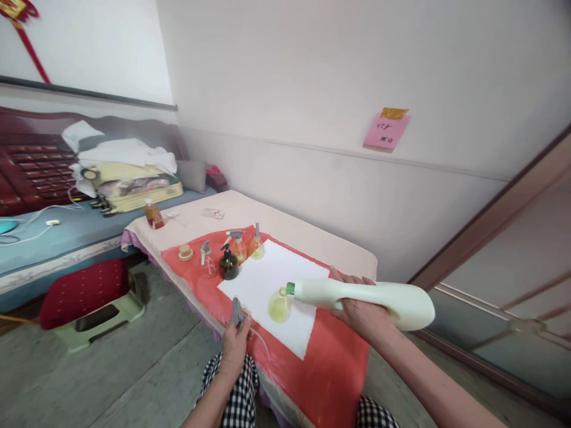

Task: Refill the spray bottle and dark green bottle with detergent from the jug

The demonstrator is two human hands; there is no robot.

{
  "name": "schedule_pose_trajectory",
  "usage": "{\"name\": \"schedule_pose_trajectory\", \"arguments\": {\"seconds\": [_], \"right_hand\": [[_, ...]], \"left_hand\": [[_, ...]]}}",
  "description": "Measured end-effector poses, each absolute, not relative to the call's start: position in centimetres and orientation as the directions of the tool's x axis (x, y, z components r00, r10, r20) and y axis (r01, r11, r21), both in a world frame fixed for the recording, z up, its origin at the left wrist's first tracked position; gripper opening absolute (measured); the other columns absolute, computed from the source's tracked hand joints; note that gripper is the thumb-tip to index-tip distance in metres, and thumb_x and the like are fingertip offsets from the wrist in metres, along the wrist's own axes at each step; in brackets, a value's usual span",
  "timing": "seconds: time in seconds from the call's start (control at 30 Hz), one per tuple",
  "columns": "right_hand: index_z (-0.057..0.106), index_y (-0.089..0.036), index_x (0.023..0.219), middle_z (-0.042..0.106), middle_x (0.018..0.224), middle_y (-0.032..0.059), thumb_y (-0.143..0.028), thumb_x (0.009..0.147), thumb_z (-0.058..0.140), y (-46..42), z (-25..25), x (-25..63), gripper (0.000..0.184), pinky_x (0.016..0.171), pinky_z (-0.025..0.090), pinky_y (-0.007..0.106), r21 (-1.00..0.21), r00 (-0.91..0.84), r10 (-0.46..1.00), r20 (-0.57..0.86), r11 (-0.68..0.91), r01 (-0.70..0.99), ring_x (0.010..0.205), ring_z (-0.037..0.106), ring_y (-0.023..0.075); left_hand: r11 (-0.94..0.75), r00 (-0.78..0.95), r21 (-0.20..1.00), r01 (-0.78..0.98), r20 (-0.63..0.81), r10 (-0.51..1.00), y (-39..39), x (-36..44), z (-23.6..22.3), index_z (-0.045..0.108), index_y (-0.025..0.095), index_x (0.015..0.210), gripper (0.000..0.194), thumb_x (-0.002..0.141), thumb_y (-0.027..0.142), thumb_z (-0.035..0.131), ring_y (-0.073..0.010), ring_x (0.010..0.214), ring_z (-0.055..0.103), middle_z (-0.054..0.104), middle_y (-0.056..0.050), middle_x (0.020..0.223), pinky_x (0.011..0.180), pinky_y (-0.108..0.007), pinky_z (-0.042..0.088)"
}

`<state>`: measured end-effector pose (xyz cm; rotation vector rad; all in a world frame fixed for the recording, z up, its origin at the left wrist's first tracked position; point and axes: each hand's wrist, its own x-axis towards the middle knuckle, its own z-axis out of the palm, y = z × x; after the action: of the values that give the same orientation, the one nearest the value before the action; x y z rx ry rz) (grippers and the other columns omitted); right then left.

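Observation:
My right hand (368,315) is wrapped round the handle of a large pale green jug (410,300). The jug lies tipped to the left, its green mouth close beside the neck of a clear round bottle (279,307) with yellow-green liquid inside. Whether the two mouths touch, I cannot tell. In my left hand (234,345) is a grey trigger spray head (238,310), its pale tube (262,340) trailing to the right. The round bottle stands on a white sheet (297,336), which lies over a red cloth (341,362).
Several bottles cluster at the sheet's left, including a dark pump bottle (229,266) and a clear spray bottle (207,261). A beige cap (185,252) and a drink bottle (153,215) stand farther left. A red-topped stool (84,291) is on the floor; a pink note (386,132) hangs on the wall.

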<state>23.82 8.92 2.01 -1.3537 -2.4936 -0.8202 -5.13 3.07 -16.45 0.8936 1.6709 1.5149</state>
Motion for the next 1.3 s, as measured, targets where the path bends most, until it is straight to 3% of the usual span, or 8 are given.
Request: {"name": "schedule_pose_trajectory", "arguments": {"seconds": [0.3,0.5,1.0,1.3], "right_hand": [[0.017,-0.022,0.148,0.061,0.105,0.009,-0.031,0.078,0.061,8.89,2.38,23.92,0.083,0.093,0.039,0.044,0.394,-0.568,0.711,0.414,0.422,0.816,0.098,0.055,0.0283],[0.017,-0.022,0.148,0.059,0.109,0.0095,-0.028,0.078,0.058,8.88,2.32,24.06,0.081,0.095,0.037,0.044,0.371,-0.563,0.723,0.401,0.433,0.821,0.101,0.054,0.0281],[0.019,-0.022,0.147,0.061,0.107,0.0099,-0.029,0.078,0.06,8.73,2.33,24.08,0.08,0.095,0.037,0.045,0.383,-0.555,0.736,0.388,0.419,0.823,0.1,0.055,0.0299],[0.023,-0.022,0.146,0.062,0.108,0.0105,-0.028,0.077,0.061,8.65,2.39,24.06,0.079,0.092,0.039,0.043,0.376,-0.55,0.748,0.372,0.421,0.826,0.106,0.054,0.032]], "left_hand": [[0.085,-0.51,0.996,-0.019,-0.083,0.856,2.97,-4.98,-16.06,0.062,0.011,0.105,0.065,0.067,0.064,0.063,-0.0147,0.054,0.057,0.061,0.001,0.062,0.054,-0.026,0.044],[0.084,-0.513,0.996,-0.011,-0.078,0.855,3.22,-5.02,-16.88,0.062,0.01,0.099,0.062,0.069,0.064,0.061,-0.0147,0.054,0.057,0.061,0.0,0.062,0.053,-0.025,0.045],[0.083,-0.5,0.997,0.011,-0.066,0.863,3.16,-5.05,-16.87,0.059,0.011,0.106,0.059,0.073,0.06,0.06,-0.015,0.055,0.057,0.06,0.001,0.063,0.055,-0.026,0.046],[0.085,-0.512,0.996,-0.021,-0.084,0.855,3.13,-4.98,-16.46,0.062,0.011,0.104,0.063,0.068,0.063,0.062,-0.0143,0.054,0.057,0.061,0.001,0.063,0.054,-0.025,0.045]]}}
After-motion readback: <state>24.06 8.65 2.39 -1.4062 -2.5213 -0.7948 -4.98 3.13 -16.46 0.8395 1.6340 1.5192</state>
